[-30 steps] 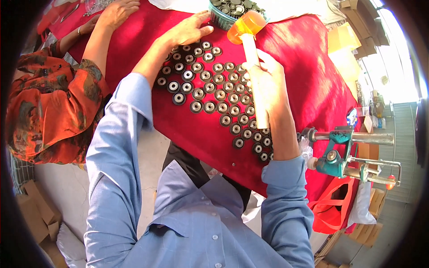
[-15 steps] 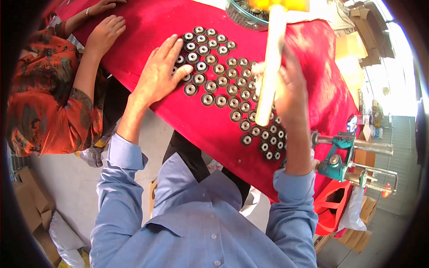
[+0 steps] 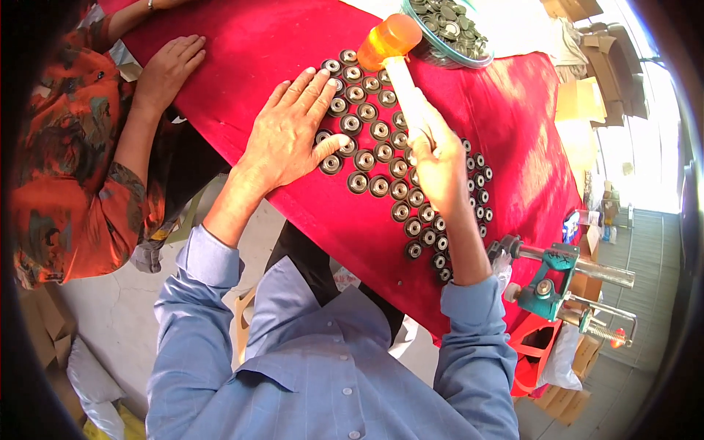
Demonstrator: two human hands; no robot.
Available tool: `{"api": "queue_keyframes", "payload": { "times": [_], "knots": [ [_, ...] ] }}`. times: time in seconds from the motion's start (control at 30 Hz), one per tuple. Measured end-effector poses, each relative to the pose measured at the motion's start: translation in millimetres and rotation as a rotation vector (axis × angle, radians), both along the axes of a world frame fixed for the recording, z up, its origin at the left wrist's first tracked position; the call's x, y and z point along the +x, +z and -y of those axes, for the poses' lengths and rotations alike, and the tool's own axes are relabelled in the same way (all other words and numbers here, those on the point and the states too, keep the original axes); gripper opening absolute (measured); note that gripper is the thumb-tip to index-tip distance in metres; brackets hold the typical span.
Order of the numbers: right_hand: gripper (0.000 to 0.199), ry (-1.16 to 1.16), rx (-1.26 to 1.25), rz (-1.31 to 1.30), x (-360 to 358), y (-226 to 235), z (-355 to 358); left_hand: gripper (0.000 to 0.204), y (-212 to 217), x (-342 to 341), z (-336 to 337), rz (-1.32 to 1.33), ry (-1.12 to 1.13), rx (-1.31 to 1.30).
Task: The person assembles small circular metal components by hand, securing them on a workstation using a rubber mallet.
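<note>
My right hand [image 3: 438, 158] is wrapped round the pale handle of a mallet [image 3: 389, 42] with an orange head. The mallet's head is over the far end of a group of round, dark-rimmed metal parts [image 3: 378, 185], which lie close together on the red cloth. My left hand [image 3: 288, 132] rests flat at the left edge of the group, fingers stretched out, thumb over one or two of the parts. Some parts are hidden beneath the hands and the mallet.
A teal-rimmed tub [image 3: 458, 37] of dark round pieces stands at the far side of the red-covered table [image 3: 242, 62]. A green metal clamp device [image 3: 544, 282] juts from the right edge. At the left, another person's hand [image 3: 167, 70] lies on the cloth.
The mallet has swung down and leftward from a raised position, its head now over the far parts. My left hand stays flat at the left of the group. The whole view has shifted slightly.
</note>
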State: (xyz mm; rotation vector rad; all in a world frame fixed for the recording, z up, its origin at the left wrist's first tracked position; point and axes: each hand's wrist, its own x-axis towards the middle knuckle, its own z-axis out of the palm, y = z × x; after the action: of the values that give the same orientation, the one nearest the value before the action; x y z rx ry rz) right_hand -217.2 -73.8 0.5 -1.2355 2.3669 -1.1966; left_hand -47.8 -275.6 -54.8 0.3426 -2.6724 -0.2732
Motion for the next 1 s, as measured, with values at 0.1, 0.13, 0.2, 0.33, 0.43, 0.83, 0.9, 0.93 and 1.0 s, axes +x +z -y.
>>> {"api": "queue_keyframes", "payload": {
  "times": [0.1, 0.13, 0.2, 0.33, 0.43, 0.83, 0.9, 0.93, 1.0],
  "knots": [
    [0.059, 0.016, 0.008, -0.072, 3.3, 0.3, 1.9, 0.085, 0.3, 1.9, 1.8, 0.002, 0.004, 0.008],
    [0.058, 0.009, 0.007, -0.013, 0.7, -1.0, 0.4, 0.085, 0.0, 1.6, 1.9, -0.002, -0.001, 0.018],
    [0.057, 0.007, 0.005, 0.042, 0.0, 6.3, 1.4, 0.085, -0.6, 1.4, 2.2, -0.01, -0.002, 0.028],
    [0.053, -0.039, -0.03, 0.298, 7.1, 38.1, 10.6, 0.085, 3.3, 5.9, 2.4, -0.03, 0.003, 0.045],
    [0.051, -0.023, -0.055, 0.18, 16.7, 49.3, 20.3, 0.086, 7.3, 21.5, -0.2, -0.044, 0.047, 0.098],
    [0.062, 0.072, 0.003, -0.068, 9.5, 15.3, 27.1, 0.081, 1.4, 38.9, -12.1, -0.035, 0.165, 0.057],
    [0.059, 0.05, 0.013, 0.035, 17.2, 26.5, 23.1, 0.077, 3.2, 43.4, -14.9, -0.071, 0.184, 0.076],
    [0.059, 0.054, 0.014, 0.038, 22.6, 29.5, 21.8, 0.073, 4.2, 45.3, -16.5, -0.11, 0.197, 0.093],
    [0.058, 0.101, -0.048, -0.029, 32.2, 34.2, 21.1, 0.059, 2.0, 50.6, -22.0, -0.248, 0.208, 0.116]
  ]
}}
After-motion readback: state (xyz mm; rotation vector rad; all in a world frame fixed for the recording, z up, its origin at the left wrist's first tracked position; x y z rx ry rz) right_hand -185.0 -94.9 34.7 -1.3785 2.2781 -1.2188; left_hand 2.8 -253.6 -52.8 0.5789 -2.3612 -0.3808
